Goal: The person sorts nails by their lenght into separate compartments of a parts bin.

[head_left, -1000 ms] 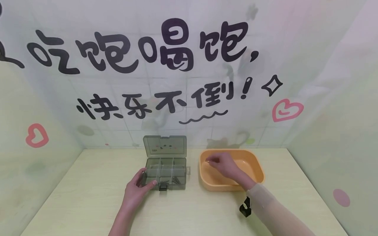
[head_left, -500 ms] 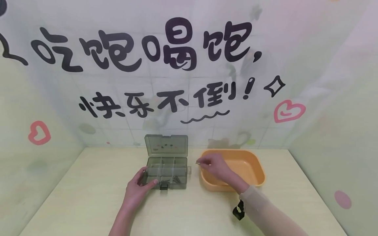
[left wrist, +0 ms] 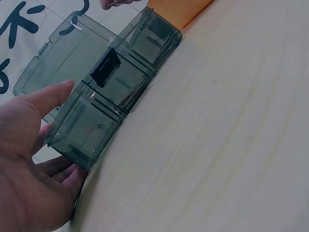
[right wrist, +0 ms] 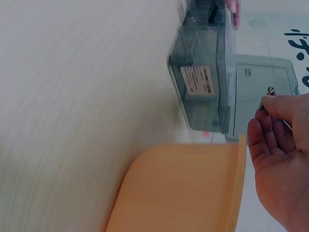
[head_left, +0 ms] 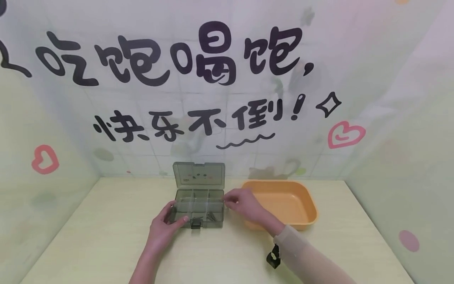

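A smoky, see-through compartment box [head_left: 217, 206] stands on the table with its lid [head_left: 199, 176] raised at the back. My left hand [head_left: 164, 228] grips its left end, thumb on the front rim and fingers round the side, as the left wrist view shows too. Dark screws [left wrist: 133, 96] lie in the front middle compartment, and thin dark pieces [head_left: 211, 216] in the front right one. Beside the box's right end, my right hand [head_left: 246, 203] pinches a small brass-coloured screw [right wrist: 271, 90] between thumb and forefinger. The other fingers of that hand are loosely curled.
An orange basin [head_left: 308, 205] stands right of the box, partly behind the right forearm. A black device [head_left: 273, 257] hangs below the right sleeve [head_left: 301, 250]. A printed wall sheet with large characters rises behind the table [head_left: 117, 236].
My right hand has moved left from over the basin to the box's right end, carrying the screw. The left hand and the box stay in place.
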Demonstrator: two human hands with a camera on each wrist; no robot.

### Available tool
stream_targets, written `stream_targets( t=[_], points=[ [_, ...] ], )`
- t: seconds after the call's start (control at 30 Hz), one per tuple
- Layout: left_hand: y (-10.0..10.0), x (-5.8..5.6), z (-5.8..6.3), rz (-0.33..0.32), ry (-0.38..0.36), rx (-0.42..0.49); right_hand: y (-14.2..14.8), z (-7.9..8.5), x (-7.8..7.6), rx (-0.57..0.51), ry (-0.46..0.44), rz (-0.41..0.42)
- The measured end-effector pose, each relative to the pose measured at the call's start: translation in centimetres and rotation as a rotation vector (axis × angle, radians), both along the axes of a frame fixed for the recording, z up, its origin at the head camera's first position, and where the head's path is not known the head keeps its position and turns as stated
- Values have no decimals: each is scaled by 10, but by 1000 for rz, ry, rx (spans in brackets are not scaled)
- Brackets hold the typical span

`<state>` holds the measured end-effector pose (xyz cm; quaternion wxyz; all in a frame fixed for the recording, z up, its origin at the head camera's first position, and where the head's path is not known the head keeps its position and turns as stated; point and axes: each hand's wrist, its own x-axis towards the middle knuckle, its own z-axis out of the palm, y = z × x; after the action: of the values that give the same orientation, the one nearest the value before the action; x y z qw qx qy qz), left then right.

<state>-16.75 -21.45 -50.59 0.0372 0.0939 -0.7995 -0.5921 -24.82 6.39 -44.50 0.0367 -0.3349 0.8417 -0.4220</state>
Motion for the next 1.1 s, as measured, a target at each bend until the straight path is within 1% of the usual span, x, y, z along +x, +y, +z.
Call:
stream_targets(
  t=[0.23,0.33,0.43,0.63,0.83,1.1],
  points=[
    [-1,-1,0,1,4,1,-27,-1,4,58,49,1],
    [-1,0,-1,8,4,8,-39,-2,6,61,38,5],
    [0,0,-2,7,9,11,-50,-5,8,56,7,-5],
    [1,1,-2,8,12,8,-69,-9,11,57,26,-6],
    [0,2,-1,16,3,9,-79,-12,12,64,4,-29],
    [-1,1,1,1,23,-35,-80,-15,14,57,9,-31]
  ],
)
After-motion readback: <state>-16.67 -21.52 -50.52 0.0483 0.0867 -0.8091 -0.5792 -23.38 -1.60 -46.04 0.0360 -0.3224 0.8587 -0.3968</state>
